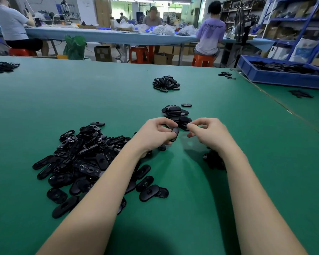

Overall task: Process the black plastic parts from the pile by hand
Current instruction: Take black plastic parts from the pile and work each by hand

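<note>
Hands first: the left hand [157, 134] is closed around one oval black plastic part [175, 134], while the right hand [208, 132] pinches its fingertips at the part's far end — whether it grips a bit of trim there I cannot tell. Across the green desk [81, 100], the big unsorted pile [85, 159] lies under the left forearm; a small neat stack [175, 113] sits just beyond the hands. Mid-piece, I'd judge — next the part goes on that stack, then another comes from the pile.
</note>
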`<state>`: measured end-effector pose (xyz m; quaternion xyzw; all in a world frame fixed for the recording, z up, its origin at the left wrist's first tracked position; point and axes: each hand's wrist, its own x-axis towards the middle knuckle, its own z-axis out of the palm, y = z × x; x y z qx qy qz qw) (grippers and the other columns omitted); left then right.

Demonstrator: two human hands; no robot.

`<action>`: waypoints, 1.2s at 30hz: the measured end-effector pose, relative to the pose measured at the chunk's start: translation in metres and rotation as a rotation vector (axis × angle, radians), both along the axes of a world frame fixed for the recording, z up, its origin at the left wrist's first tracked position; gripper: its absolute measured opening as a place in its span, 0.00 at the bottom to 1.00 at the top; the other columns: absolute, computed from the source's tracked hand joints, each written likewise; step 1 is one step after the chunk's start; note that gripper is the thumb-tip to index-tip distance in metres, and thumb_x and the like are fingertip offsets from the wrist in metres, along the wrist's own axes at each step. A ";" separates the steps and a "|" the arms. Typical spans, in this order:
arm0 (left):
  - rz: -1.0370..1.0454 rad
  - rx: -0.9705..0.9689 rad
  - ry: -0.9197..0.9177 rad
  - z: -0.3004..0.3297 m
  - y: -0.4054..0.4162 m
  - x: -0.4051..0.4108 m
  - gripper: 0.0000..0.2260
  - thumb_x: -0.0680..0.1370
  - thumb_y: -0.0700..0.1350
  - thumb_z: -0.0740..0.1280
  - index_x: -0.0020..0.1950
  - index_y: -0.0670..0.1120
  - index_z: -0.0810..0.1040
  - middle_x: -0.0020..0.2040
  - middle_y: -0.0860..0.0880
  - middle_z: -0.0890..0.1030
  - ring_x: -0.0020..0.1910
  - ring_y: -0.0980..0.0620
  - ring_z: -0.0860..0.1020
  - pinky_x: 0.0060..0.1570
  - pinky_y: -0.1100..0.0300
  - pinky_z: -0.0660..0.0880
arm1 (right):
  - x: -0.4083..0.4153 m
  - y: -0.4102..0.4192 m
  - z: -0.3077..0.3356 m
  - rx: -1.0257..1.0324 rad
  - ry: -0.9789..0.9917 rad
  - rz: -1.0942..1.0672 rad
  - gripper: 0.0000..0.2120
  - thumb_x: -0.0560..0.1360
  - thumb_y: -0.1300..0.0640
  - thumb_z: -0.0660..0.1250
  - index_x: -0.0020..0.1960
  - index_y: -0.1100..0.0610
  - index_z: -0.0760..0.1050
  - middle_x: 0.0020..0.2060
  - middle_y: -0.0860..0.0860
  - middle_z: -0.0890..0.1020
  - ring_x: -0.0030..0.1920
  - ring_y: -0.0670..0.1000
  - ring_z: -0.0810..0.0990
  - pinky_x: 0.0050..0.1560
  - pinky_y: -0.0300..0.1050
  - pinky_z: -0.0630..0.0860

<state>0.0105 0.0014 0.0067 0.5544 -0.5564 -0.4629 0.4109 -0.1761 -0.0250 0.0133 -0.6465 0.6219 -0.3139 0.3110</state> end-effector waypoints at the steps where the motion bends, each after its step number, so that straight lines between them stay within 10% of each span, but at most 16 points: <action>1: 0.007 -0.010 0.006 0.000 -0.001 -0.001 0.09 0.77 0.38 0.71 0.56 0.47 0.82 0.38 0.51 0.84 0.32 0.53 0.80 0.43 0.64 0.79 | -0.007 -0.002 -0.001 -0.019 0.108 -0.063 0.06 0.78 0.47 0.67 0.47 0.45 0.83 0.41 0.42 0.87 0.43 0.45 0.81 0.46 0.44 0.76; 20: -0.014 -0.043 0.095 -0.005 -0.002 -0.009 0.15 0.75 0.29 0.70 0.55 0.47 0.82 0.41 0.48 0.84 0.37 0.53 0.84 0.47 0.62 0.82 | -0.020 0.001 -0.017 -0.020 0.397 -0.209 0.06 0.75 0.54 0.69 0.48 0.44 0.83 0.51 0.46 0.85 0.55 0.53 0.81 0.48 0.43 0.74; 25: -0.011 -0.074 0.009 -0.006 -0.004 -0.007 0.16 0.74 0.34 0.73 0.59 0.49 0.82 0.39 0.55 0.85 0.37 0.58 0.84 0.42 0.69 0.79 | -0.023 -0.002 -0.018 -0.027 0.267 -0.190 0.01 0.75 0.52 0.70 0.45 0.46 0.80 0.44 0.41 0.85 0.51 0.50 0.80 0.45 0.43 0.71; 30: -0.015 -0.057 0.068 -0.009 -0.005 -0.008 0.15 0.75 0.32 0.72 0.58 0.48 0.81 0.41 0.51 0.86 0.38 0.49 0.85 0.52 0.56 0.82 | -0.013 0.002 -0.010 -0.063 -0.202 0.019 0.03 0.74 0.52 0.75 0.43 0.48 0.82 0.33 0.47 0.80 0.28 0.44 0.69 0.35 0.41 0.68; 36: -0.026 -0.055 0.082 -0.010 -0.006 -0.008 0.14 0.75 0.34 0.72 0.56 0.49 0.80 0.41 0.51 0.87 0.38 0.49 0.85 0.47 0.60 0.82 | -0.004 0.005 -0.008 -0.058 -0.210 0.142 0.05 0.76 0.56 0.74 0.43 0.48 0.81 0.37 0.50 0.81 0.26 0.41 0.69 0.34 0.38 0.67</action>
